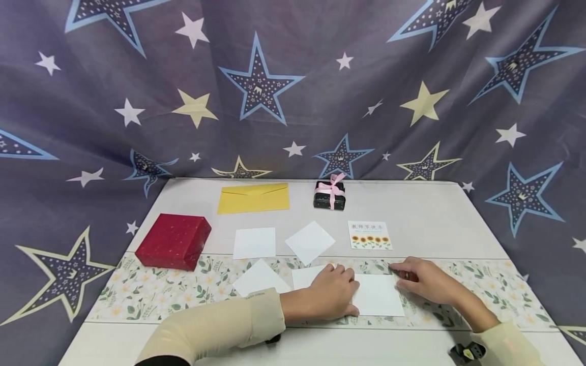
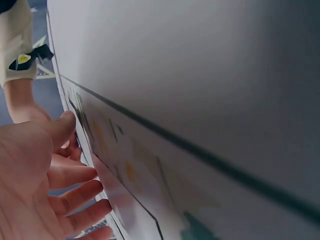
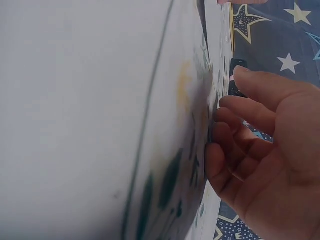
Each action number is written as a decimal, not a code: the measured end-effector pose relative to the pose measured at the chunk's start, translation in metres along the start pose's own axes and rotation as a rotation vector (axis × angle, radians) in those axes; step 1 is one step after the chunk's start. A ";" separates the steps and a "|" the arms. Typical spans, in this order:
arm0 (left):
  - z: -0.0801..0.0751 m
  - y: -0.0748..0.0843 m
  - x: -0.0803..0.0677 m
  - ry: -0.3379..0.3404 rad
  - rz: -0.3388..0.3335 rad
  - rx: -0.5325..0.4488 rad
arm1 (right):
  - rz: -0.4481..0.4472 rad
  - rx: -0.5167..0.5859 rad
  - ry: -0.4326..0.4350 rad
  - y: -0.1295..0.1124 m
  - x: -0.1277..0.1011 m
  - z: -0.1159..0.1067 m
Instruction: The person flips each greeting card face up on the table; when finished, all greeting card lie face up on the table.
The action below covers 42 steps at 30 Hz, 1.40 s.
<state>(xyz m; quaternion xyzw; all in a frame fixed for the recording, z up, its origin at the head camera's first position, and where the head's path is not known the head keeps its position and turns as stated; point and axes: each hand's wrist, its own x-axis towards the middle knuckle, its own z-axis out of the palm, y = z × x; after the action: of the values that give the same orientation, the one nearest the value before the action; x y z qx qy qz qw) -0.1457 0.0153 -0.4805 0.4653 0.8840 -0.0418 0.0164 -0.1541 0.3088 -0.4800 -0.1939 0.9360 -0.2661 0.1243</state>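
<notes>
A blank white card (image 1: 379, 297) lies flat on the floral band of the table, between my two hands. My left hand (image 1: 331, 294) rests at its left edge, also covering part of another white card (image 1: 304, 275). In the left wrist view, the left hand's fingers (image 2: 80, 200) are spread and bent only a little. Beside the right edge is my right hand (image 1: 426, 280), thumb and forefinger apart. The right wrist view shows its fingers (image 3: 235, 135) loosely bent against the tabletop, with nothing visible in them.
More white cards (image 1: 254, 243) lie behind and left of the hands. A sunflower-printed card (image 1: 370, 235), a yellow envelope (image 1: 254, 199) and a small black gift box (image 1: 329, 195) with pink ribbon are farther back. A red wrapped box (image 1: 171, 241) stands at left. Star-patterned cloth (image 1: 293, 91) hangs behind.
</notes>
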 end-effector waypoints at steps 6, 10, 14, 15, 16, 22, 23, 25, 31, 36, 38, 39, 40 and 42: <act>-0.003 0.004 0.003 0.000 -0.018 0.020 | 0.024 0.001 0.004 -0.001 -0.005 0.000; -0.006 0.006 0.004 -0.016 -0.031 0.026 | 0.023 0.008 -0.001 -0.002 -0.008 0.001; -0.008 0.007 0.004 -0.027 -0.038 0.039 | 0.014 0.024 0.001 -0.003 -0.010 0.002; -0.008 0.007 0.004 -0.028 -0.037 0.042 | 0.012 0.028 0.002 -0.002 -0.010 0.002; -0.008 0.007 0.004 -0.028 -0.036 0.046 | 0.009 0.031 0.005 -0.002 -0.010 0.002; -0.006 0.007 0.005 -0.023 -0.030 0.063 | -0.009 0.035 0.026 0.000 -0.009 0.003; -0.006 0.007 0.005 -0.024 -0.030 0.064 | -0.008 0.037 0.028 -0.001 -0.009 0.004; -0.006 0.007 0.005 -0.027 -0.030 0.065 | -0.001 0.053 0.026 -0.001 -0.007 0.004; -0.007 0.006 0.006 -0.049 -0.052 0.041 | 0.012 0.215 -0.011 -0.004 -0.006 0.003; -0.005 0.004 0.008 -0.039 -0.087 0.025 | 0.004 0.315 -0.050 -0.003 -0.006 0.002; -0.005 0.002 0.010 -0.038 -0.114 0.000 | 0.010 0.333 -0.052 -0.003 -0.006 0.001; -0.005 0.001 0.011 -0.038 -0.132 -0.025 | 0.009 0.340 -0.048 -0.003 -0.006 0.001; -0.005 -0.001 0.012 -0.035 -0.148 -0.052 | 0.004 0.342 -0.040 -0.003 -0.006 0.000; -0.007 -0.004 0.013 -0.010 -0.178 -0.128 | -0.026 0.340 -0.010 -0.002 -0.007 0.000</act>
<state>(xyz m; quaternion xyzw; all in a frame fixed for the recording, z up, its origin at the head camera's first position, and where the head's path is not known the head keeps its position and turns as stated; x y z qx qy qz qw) -0.1566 0.0246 -0.4745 0.3829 0.9225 0.0113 0.0470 -0.1476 0.3098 -0.4777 -0.1836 0.8742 -0.4214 0.1563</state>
